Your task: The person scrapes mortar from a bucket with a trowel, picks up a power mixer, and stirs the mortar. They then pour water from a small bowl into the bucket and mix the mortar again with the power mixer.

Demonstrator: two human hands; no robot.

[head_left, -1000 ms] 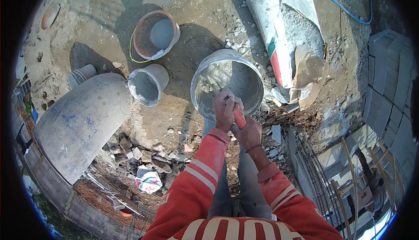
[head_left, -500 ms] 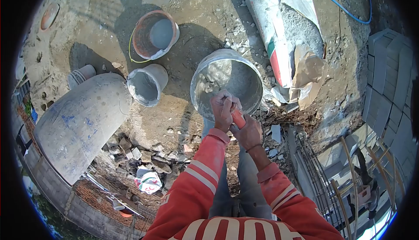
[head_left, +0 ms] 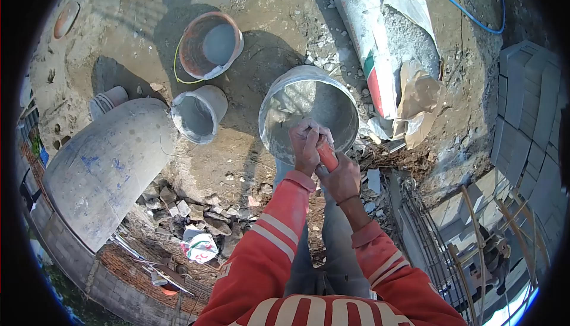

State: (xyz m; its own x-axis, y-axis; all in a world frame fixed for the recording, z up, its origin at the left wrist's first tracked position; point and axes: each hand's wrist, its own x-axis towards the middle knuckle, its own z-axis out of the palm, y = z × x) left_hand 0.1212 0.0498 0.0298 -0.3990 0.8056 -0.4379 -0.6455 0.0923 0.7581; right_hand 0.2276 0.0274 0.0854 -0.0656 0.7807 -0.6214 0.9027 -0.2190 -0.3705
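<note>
A red cylindrical object (head_left: 327, 155), its full shape hidden, sits between my two hands at the near rim of a large grey bucket (head_left: 323, 102). My left hand (head_left: 308, 142) is closed at its upper end, fingers dusted with pale powder. Lower down, my right hand (head_left: 341, 179) is wrapped round the same object. Grey material (head_left: 300, 97) lies inside the bucket.
To the left stand an orange bucket (head_left: 193, 44) holding grey liquid, a smaller grey bucket (head_left: 211, 103) and a grey curved board (head_left: 110, 169). A torn bag (head_left: 368, 35) of grey powder lies at the upper right. Rubble (head_left: 208, 216) and steel bars (head_left: 424, 237) are nearer me.
Both hands and the red object have shifted slightly right; my left hand is a little higher in the view. The hands keep their hold.
</note>
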